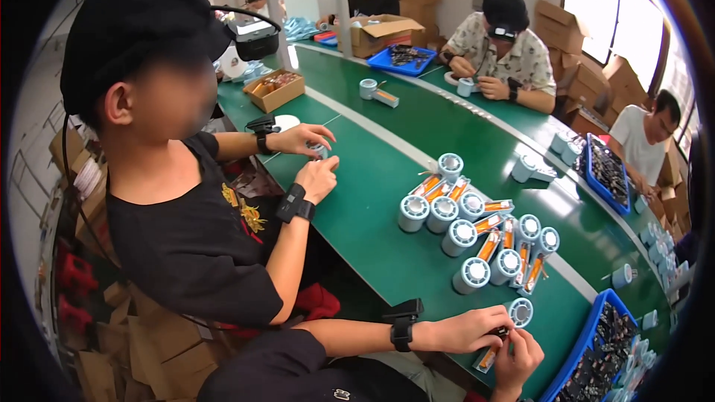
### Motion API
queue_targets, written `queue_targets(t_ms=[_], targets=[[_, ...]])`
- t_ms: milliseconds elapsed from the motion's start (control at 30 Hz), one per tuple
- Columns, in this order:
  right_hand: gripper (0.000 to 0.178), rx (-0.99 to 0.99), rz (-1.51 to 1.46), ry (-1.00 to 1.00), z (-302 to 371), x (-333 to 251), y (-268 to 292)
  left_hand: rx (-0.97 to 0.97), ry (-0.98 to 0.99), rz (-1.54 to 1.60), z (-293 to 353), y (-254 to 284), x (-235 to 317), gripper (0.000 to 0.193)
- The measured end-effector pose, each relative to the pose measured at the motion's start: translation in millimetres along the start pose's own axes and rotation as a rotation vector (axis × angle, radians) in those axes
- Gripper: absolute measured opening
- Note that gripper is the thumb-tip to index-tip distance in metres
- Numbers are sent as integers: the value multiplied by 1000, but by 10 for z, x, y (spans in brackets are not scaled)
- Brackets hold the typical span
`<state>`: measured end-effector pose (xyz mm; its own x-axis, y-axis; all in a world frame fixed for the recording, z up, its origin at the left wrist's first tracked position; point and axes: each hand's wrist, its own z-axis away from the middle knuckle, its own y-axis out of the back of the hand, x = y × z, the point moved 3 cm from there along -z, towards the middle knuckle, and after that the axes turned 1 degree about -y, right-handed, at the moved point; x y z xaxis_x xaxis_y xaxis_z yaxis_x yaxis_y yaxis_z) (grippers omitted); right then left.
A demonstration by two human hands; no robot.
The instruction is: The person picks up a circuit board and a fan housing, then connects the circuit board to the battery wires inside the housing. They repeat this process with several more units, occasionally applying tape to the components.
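Observation:
At the lower right of the head view, my left hand (469, 329) reaches across with a black band on its wrist. Its fingers pinch a small black part (500, 332), whose exact kind is too small to make out. My right hand (519, 361) is closed on the same part from the near side. Under and just beyond my hands lies a light blue round-headed housing (520, 313). Its open handle (485, 359) shows something orange inside, and my fingers partly cover it.
Several similar blue housings (444, 209) with orange cells cluster beyond my hands. A blue tray (551, 394) of small black parts stands to the right. At my left a co-worker (186, 216) handles a blue piece. Others sit across the green table (357, 208); a cardboard box (275, 89) stands far left.

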<state>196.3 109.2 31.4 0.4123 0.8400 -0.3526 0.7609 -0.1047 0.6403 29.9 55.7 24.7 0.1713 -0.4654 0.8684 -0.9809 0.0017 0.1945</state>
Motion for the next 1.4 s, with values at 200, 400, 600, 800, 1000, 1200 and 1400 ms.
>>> queue_targets(t_ms=[200,400,600,800,1000,1200,1400], targets=[[16,-163,-86,30,-25,160,117,-27,29,-22,-33,-18,50,31],[16,-251,-111,12,-184,109,78,-59,52,-36,-52,59,43,29],[18,-277,-180,0,-292,58,177,-145,69,56,-114,133,65,26],[21,-207,-285,30,-305,83,139,-218,127,61,-114,103,6,27],[21,-203,-283,81,-298,111,134,-165,79,19,-87,43,16,24],[20,-226,-120,136,-308,17,144,-307,198,-164,-128,207,153,24],[21,-210,-338,-374,-77,-66,308,-109,407,123,-18,57,66,24]])
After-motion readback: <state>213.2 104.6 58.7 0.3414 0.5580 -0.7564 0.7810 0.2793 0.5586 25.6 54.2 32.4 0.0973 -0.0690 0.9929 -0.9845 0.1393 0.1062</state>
